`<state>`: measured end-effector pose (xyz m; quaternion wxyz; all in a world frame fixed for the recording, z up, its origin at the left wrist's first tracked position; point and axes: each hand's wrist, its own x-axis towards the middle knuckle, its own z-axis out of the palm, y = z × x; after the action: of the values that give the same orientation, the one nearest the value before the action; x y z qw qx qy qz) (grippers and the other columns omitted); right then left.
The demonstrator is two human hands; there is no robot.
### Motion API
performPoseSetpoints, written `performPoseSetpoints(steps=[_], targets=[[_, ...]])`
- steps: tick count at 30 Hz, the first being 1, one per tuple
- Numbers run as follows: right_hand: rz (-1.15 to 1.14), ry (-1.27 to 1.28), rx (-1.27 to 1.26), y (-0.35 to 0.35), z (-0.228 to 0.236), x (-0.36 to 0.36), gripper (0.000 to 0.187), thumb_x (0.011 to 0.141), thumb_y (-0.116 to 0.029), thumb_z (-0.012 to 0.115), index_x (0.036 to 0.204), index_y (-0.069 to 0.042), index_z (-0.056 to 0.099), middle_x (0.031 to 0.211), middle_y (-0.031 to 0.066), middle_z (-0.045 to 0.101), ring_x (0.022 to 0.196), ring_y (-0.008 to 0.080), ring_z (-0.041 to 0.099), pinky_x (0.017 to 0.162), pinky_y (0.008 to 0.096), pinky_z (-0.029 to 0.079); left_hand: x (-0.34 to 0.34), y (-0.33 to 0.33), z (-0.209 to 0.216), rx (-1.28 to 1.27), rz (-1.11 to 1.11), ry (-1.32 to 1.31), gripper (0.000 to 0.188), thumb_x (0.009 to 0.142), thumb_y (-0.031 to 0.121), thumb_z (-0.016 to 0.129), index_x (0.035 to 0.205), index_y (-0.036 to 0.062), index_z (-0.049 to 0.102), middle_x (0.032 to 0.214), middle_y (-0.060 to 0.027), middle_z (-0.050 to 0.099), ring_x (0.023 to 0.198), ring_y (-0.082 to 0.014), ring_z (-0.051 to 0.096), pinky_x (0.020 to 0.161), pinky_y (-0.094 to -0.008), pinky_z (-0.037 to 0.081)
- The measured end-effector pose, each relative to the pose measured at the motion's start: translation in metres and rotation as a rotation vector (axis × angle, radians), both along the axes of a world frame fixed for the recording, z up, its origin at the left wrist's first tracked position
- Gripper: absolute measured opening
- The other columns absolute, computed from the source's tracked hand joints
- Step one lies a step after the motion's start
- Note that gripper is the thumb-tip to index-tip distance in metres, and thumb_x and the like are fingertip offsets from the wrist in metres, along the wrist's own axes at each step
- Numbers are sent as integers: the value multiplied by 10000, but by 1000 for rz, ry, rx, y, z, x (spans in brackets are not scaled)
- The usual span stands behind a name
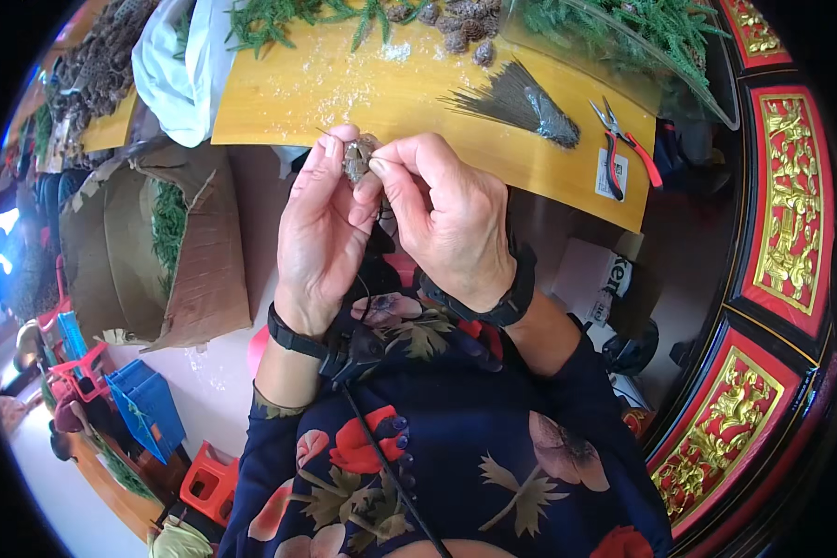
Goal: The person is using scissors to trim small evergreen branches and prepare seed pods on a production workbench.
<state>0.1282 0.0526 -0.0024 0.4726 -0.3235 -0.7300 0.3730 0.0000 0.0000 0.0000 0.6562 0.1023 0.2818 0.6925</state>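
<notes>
A small brown pine cone [360, 158] is held up in front of me, just off the table's near edge. My left hand [321, 214] grips it between thumb and fingers. A thin dark strand, like wire, pokes out past the left fingertips. At the cone's right side my right hand [451, 214] is closed in a pinch between thumb and forefinger; what lies in the pinch is too small to make out. A fanned bundle of thin dark wires [521, 102] lies on the yellow table [409, 93]. Red-handled pliers [625, 144] rest to its right.
Loose pine cones [465, 23] and green sprigs [363, 19] lie at the far edge. A clear bin of greenery [623, 42] stands far right, a white plastic bag [181, 74] far left. An open cardboard box [209, 251] sits left; carved red-and-gold panels [790, 186] line the right.
</notes>
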Motion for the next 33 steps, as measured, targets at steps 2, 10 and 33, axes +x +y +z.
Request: performPoseSetpoints(steps=[2, 10, 33], targets=[[-25, -15, 29, -1, 1, 2, 42, 863, 8, 601, 880, -20, 573, 703, 70, 669, 626, 165, 668, 572, 256, 509, -1, 2, 2, -9, 35, -63, 250, 999, 205, 430, 1171, 42, 510, 1042, -98, 531, 693, -93, 450, 582, -194, 401], [18, 67, -49, 1, -3, 0, 33, 865, 25, 586, 863, -6, 573, 690, 73, 652, 607, 146, 646, 566, 253, 496, 5, 3, 4, 4, -5, -93, 249, 1001, 201, 426, 1150, 24, 516, 1043, -106, 538, 687, -90, 434, 559, -185, 382], [321, -186, -37, 34, 12, 25, 65, 852, 19, 597, 913, -5, 597, 725, 70, 626, 677, 135, 625, 606, 250, 480, -19, -4, 1, -31, -272, 260, 160, 964, 174, 500, 1009, 37, 570, 932, -121, 618, 618, -90, 461, 526, -180, 352]])
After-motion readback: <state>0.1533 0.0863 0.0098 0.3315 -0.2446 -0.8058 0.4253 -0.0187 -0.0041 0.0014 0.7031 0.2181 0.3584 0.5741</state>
